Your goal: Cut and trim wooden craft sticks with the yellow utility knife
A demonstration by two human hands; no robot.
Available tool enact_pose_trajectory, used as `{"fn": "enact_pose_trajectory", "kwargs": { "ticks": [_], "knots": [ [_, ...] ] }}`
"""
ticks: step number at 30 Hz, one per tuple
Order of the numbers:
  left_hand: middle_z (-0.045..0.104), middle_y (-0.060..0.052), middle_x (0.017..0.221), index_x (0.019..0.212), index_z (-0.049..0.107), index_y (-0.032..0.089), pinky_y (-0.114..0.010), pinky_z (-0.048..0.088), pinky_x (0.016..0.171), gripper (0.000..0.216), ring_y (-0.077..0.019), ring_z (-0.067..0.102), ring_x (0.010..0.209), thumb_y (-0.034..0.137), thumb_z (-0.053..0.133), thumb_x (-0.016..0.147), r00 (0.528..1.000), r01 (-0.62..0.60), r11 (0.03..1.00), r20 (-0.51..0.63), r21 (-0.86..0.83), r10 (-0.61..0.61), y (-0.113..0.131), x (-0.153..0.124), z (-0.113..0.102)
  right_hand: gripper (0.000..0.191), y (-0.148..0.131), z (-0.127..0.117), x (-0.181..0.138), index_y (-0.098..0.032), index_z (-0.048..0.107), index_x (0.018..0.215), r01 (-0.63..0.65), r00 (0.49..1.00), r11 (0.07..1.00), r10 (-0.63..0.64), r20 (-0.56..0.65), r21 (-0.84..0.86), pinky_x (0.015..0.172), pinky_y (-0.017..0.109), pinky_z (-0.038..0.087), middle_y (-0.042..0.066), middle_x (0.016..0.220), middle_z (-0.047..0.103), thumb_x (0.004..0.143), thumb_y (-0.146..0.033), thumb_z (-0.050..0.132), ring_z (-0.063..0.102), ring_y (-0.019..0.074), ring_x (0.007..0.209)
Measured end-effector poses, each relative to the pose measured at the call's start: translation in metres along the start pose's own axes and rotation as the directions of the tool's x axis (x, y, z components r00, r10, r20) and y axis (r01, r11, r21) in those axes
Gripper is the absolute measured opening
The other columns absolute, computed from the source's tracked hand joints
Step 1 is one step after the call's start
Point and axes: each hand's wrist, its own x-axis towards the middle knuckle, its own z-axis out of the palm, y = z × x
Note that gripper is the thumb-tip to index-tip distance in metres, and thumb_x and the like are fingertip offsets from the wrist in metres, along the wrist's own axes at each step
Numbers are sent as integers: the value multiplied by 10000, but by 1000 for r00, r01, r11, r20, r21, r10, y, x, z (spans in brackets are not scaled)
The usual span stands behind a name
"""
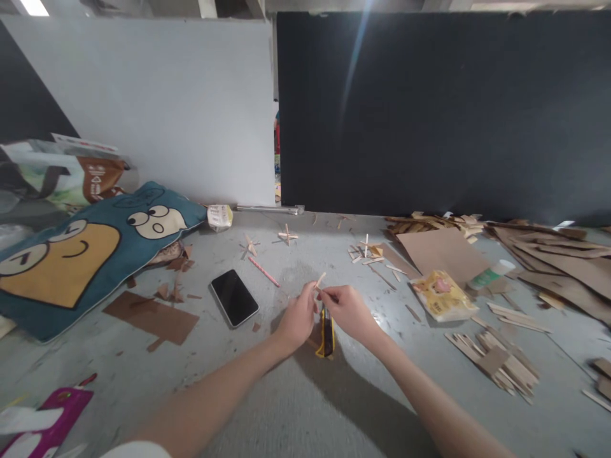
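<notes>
Near the middle of the table, my left hand (299, 316) is closed on a small pale wooden stick (321, 278), its tip poking up past the fingers. Fingertips of my right hand (349, 310) are pinched together against the lower part of that stick. Just beneath the hands lies a yellow and black utility knife (326, 334), its upper end partly covered by them. Left of my left hand rests a phone (234, 298) with a dark screen. A pink striped pencil (263, 271) lies beyond it.
Small crossed-stick pieces (287, 235) stand towards the back. On the right are a yellow tissue pack (443, 296), a glue stick (492, 273), wooden strips (499, 359) and cardboard (442, 254). A blue cartoon pillow (95, 254) and brown cardboard scraps (150, 316) occupy the left.
</notes>
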Motion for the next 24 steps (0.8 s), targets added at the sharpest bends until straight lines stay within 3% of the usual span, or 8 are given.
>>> {"fn": "enact_pose_trajectory", "kwargs": {
  "ticks": [4,9,12,16,20,24],
  "knots": [
    [598,10,695,1300,564,210,-273,425,676,322,-172,584,648,208,394,1027,999,-26,998,45,57,23,3,-5,-1,364,2,-12,3,-199,458,499,-20,998,1000,20,53,-6,480,248,210,-42,511,269,831,-348,453,287,106,502],
    [567,28,622,1236,609,220,-280,414,635,283,-175,575,583,291,419,1039,1000,-4,999,24,40,3,2,-3,5,368,3,-22,3,-202,483,506,-42,993,999,43,107,-13,465,262,185,-52,498,260,826,-384,485,240,105,483],
    [542,46,553,1222,596,184,-264,417,581,295,-167,570,518,259,377,1039,976,174,984,-127,-31,-176,-6,8,4,381,-1,-18,-4,-190,521,523,-27,995,999,30,98,-32,471,264,188,-46,511,266,851,-380,480,239,106,493],
    [557,48,554,1275,581,165,-252,404,538,367,-158,544,475,241,307,1043,974,189,982,-123,-12,-189,-14,21,-3,402,0,-17,-14,-160,641,611,-1,998,992,9,64,-128,491,265,216,-33,497,378,918,-351,464,309,112,489],
    [646,3,631,1010,708,183,-269,434,581,365,-159,560,508,326,374,1048,995,101,993,-33,60,-99,-10,27,-10,349,22,-28,-15,-166,733,742,-83,996,924,89,-3,-374,545,279,269,37,596,636,955,-245,468,458,137,507],
    [688,-22,695,912,753,197,-304,481,726,251,-199,633,661,250,523,997,1000,22,988,-19,154,-20,-7,35,-21,321,52,-37,-14,-175,769,794,-135,991,891,118,-66,-434,572,297,269,101,662,702,964,-198,497,565,181,563]
  ]
}}
